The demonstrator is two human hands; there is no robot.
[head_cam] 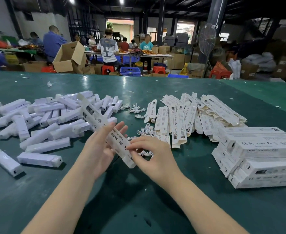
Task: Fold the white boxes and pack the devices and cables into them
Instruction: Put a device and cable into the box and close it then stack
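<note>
1. Worktop (139, 208): a dark green surface that carries all the packing stock; both forearms reach over it from the near edge.
2. White box (105, 127): a long, narrow printed carton held above the worktop between the two hands, tilted so that its far end, with a flap standing up, points away and to the left, and its near end lies low by the right hand. "RoHS" and other marks show on its upper face.
3. Left hand (99, 149): palm turned up, fingers nearly straight and spread beneath the box, cradling its middle rather than curling round it.
4. Right hand (149, 152): fingers curled, thumb and fingertips pinching the near end of the box at its lower edge.
5. Devices (42, 119): a loose heap of white bar-shaped units on the left part of the worktop, several lying apart nearer the front edge.
6. Cables (145, 130): small white coiled bundles scattered between the devices and the flat cartons, some just behind the right hand.
7. Flat cartons (189, 119): unfolded white boxes fanned out on the right of centre.
8. Packed boxes (260, 157): folded cartons stacked in layers at the right edge.
</note>
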